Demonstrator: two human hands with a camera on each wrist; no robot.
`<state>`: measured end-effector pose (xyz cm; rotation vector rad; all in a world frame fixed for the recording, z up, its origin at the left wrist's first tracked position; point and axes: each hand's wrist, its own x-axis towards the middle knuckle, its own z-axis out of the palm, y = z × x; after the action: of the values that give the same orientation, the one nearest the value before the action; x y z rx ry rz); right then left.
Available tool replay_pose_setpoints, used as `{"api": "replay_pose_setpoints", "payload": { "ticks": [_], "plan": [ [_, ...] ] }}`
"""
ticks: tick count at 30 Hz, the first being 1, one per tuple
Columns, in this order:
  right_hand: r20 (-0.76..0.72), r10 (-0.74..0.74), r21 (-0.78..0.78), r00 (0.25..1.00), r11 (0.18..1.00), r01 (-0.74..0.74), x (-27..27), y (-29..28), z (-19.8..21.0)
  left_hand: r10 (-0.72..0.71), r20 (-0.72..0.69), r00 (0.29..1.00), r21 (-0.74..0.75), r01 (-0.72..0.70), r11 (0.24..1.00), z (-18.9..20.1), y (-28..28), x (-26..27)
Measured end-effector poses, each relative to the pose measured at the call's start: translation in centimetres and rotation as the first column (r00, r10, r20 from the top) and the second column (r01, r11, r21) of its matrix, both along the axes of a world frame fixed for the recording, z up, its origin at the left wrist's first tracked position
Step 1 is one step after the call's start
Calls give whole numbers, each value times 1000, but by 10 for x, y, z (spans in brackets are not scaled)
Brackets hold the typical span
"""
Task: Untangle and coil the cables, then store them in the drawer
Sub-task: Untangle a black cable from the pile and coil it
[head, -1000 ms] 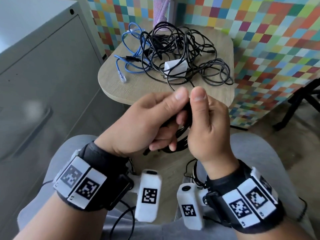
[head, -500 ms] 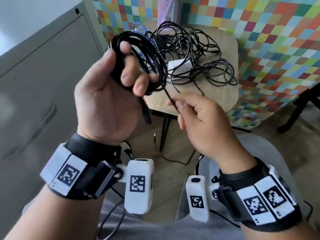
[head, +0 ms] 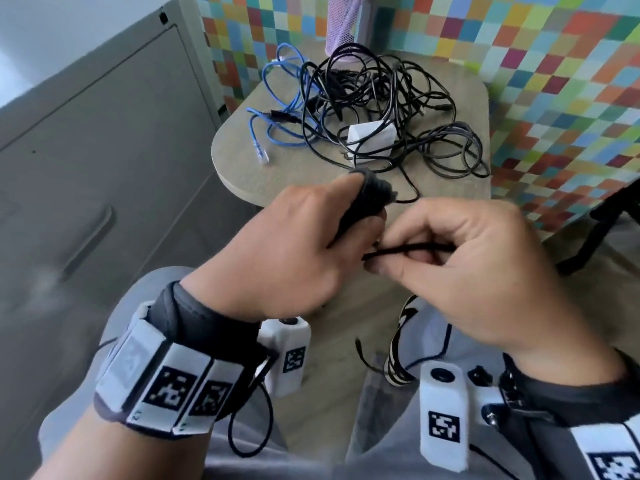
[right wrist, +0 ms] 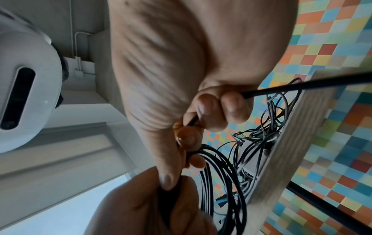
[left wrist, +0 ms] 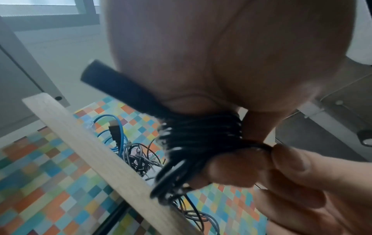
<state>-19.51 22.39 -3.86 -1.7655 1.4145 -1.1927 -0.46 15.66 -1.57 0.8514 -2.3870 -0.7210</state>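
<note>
Black cable coil point(head: 369, 199) is bunched up in the left hand point(head: 277, 251), fingers curled round the stack of loops, held in the air just in front of the near edge of the small round wooden surface point(head: 239, 157). In the left wrist view you can see the loops point(left wrist: 201, 136) packed tight side by side, with a thick black plug end point(left wrist: 116, 85) poking out past the palm. The right hand point(head: 464, 268) is right next to it, pinching the loose tail of the same cable point(head: 408, 250) between thumb and fingertips point(right wrist: 233, 108), so both hands are closed on that one cable.

Rest of the mess sits on the surface: a big black cable tangle point(head: 391, 109) draped over a white power brick point(head: 372, 136), and a blue ethernet cable point(head: 280, 98) on the left side with its clear plug point(head: 260, 154) near the edge. A purple mesh cup point(head: 341, 22) stands at the back. The grey metal cabinet point(head: 86, 150) with a drawer handle point(head: 88, 240) is off to the left, front closed. Colourful checkered wall behind it all.
</note>
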Motion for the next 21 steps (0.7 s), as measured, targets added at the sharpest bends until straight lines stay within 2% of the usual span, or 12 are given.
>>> {"api": "replay_pose_setpoints", "payload": {
  "ticks": [3,6,8,12,14,17,21],
  "plan": [
    [84,-25,-69,996,997,30,-8,0,4,-119,-33,992,228,124,966,2,2,0],
    [143,-5,-62,990,998,14,-13,-1,3,-137,-141,980,517,191,834,-1,4,0],
    [133,36,-11,990,999,-34,-13,-3,2,-122,-221,968,606,234,760,-1,5,-1],
    [179,204,29,962,977,-213,-9,-5,4,-119,-321,940,637,307,707,-6,3,-1],
    [245,229,31,942,969,-244,-10,-7,1,-115,-382,917,684,365,632,-9,2,-2],
    [358,138,12,923,988,-153,-12,-12,-9,-67,-524,849,697,473,539,-10,4,-5],
    [378,36,-37,925,999,-24,-11,-15,-15,97,-682,725,642,530,554,-8,4,-11]
  ]
}}
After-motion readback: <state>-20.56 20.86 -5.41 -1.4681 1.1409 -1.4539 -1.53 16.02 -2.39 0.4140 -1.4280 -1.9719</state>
